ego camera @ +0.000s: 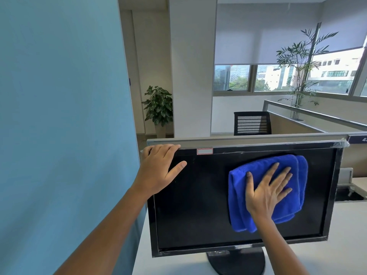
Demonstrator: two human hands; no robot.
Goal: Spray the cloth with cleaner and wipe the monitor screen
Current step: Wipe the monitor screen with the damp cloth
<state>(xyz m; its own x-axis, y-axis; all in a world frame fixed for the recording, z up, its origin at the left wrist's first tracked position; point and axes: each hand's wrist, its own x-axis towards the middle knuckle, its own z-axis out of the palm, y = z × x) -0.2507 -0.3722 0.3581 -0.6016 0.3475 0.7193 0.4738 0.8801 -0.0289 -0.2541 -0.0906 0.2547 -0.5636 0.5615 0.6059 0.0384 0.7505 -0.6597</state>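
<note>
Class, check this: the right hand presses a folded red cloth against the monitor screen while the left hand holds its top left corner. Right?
No: the head view shows the cloth is blue, not red. The rest stands.

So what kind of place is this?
Most likely an open-plan office: a black flat monitor stands on a white desk, grey cubicle partitions divide the room, and a black mesh office chair sits behind one.

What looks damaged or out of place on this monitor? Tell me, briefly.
Crumpled clear film bunches at the top right corner of the monitor, and its bottom bezel looks scuffed, film peeling. Otherwise nothing: the right hand presses the blue cloth flat on the monitor.
</note>
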